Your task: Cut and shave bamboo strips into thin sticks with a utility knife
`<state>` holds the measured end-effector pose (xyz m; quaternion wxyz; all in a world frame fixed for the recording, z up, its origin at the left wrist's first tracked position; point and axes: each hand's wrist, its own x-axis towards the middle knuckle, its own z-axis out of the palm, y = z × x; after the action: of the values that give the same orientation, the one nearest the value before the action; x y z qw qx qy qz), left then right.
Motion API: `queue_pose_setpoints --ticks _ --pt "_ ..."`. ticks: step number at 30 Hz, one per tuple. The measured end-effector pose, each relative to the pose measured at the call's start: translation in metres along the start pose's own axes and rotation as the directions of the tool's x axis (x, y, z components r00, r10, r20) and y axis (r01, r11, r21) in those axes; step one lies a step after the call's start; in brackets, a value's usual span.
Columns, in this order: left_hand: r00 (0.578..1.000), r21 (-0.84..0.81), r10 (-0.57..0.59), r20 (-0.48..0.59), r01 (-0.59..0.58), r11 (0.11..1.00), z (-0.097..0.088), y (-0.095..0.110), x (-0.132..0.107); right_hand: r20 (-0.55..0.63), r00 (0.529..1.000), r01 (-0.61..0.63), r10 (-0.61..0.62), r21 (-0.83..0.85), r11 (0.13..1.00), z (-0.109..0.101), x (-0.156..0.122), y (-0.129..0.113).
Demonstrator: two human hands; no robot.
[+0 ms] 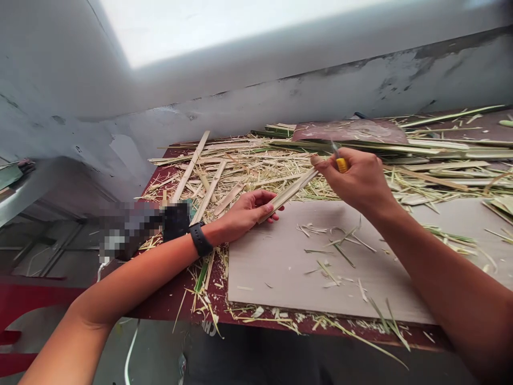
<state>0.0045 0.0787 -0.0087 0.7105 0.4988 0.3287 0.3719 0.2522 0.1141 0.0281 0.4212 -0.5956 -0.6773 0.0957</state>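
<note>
My left hand (249, 213), with a black watch on its wrist, is closed around the near end of a pale bamboo strip (295, 190). The strip slants up to the right, over the back edge of a pale board (280, 267). My right hand (360, 179) grips a yellow-handled knife (341, 163), its short blade pointing up and away. The thumb of that hand is at the strip's far end; most of the handle is hidden in the fist. Thin shavings (340, 240) lie scattered on the board below.
Bamboo strips (192, 166) and heaped shavings (256, 166) cover the back of the dark red table (160, 299). A brown sheet (348, 130) lies on longer strips at the back right. Behind stands a stained wall (320, 88). A black object (176, 219) is beside my left wrist.
</note>
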Motion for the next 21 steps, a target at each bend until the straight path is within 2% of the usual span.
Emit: queue_pose_setpoints --ticks 3,7,11,16,21 --pt "1.0 0.011 -0.011 0.01 0.011 1.0 0.002 0.001 0.0 0.063 0.998 0.025 -0.026 0.016 1.0 0.0 0.0 0.0" --pt "0.998 0.097 -0.031 0.046 0.027 0.995 0.008 0.004 -0.003 0.124 0.991 0.013 -0.042 0.231 0.973 0.001 -0.003 -0.004" --pt "0.986 0.283 0.029 0.164 -0.075 0.956 0.012 0.004 -0.01 0.136 0.98 0.093 -0.142 0.317 0.944 0.005 -0.009 -0.011" --pt "0.978 0.394 0.12 0.171 -0.179 0.902 0.014 0.0 -0.012 0.122 0.971 0.158 -0.205 0.316 0.935 0.007 -0.014 -0.015" --pt "0.984 0.363 0.113 0.141 -0.158 0.918 0.014 0.001 -0.01 0.141 0.962 0.199 -0.234 0.227 0.953 0.005 -0.012 -0.015"
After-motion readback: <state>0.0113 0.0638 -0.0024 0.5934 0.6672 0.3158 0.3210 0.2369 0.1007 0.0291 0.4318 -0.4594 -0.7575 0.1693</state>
